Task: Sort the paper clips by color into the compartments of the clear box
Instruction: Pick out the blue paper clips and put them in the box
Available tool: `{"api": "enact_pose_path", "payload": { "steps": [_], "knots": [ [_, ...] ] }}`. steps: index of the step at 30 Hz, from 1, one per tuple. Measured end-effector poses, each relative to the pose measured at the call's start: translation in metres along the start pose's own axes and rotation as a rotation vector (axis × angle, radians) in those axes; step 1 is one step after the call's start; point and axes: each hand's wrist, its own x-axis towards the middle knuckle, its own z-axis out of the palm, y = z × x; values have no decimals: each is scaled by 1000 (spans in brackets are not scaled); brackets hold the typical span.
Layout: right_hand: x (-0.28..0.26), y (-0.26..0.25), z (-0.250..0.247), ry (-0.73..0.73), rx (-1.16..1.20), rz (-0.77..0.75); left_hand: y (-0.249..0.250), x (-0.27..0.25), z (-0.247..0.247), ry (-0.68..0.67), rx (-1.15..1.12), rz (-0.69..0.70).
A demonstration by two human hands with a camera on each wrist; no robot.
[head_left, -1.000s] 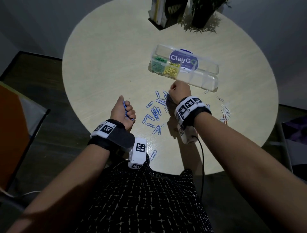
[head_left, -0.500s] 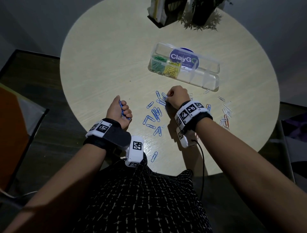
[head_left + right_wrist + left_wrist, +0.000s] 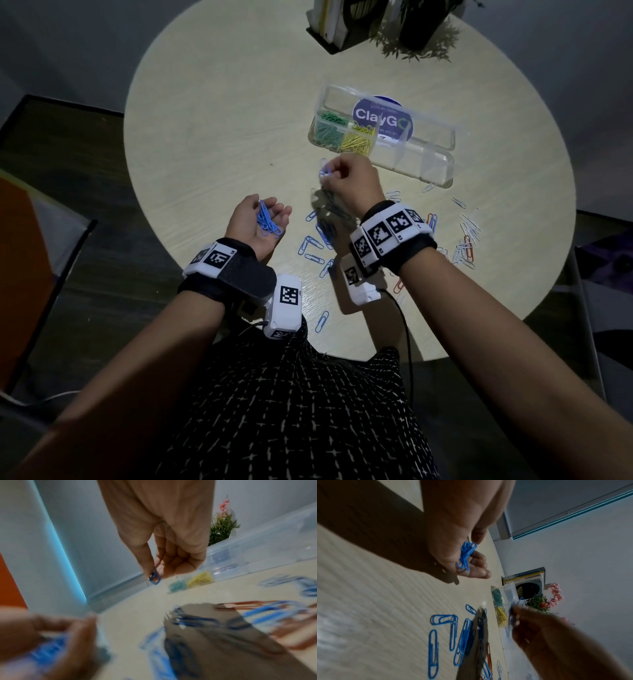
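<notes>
While the left hand (image 3: 261, 219) cups a loose bundle of blue wire paper clips (image 3: 268, 222) in relaxed fingers, the right hand (image 3: 352, 181), pinching more blue clips (image 3: 324, 170) at seven o'clock of the clear plastic compartment box (image 3: 442, 161), could spill them onto the tabletop (image 3: 212, 137) if the pinch slackens.

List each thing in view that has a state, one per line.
clear box: lid open, green and yellow compartments filled, others look empty
left hand: palm up, cupping blue clips
right hand: pinching blue clips
loose clips: unsorted on table

Head view looks down, 2 wrist views low (sharing table (image 3: 212, 113))
</notes>
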Motion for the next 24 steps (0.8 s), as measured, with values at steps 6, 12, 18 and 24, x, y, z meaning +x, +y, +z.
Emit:
{"api": "enact_pose_path", "payload": {
  "steps": [6, 12, 18, 24],
  "knots": [
    [-9, -23, 16, -197, 73, -83, -2, -2, 5, -92, -37, -60],
    [17, 1, 2, 48, -151, 91, 2, 0, -2, -67, 51, -67],
    [11, 9, 15, -152, -580, 144, 6, -3, -10, -80, 20, -47],
    [2, 12, 5, -133, -472, -19, 11, -4, -11, -59, -6, -18]
  ]
}}
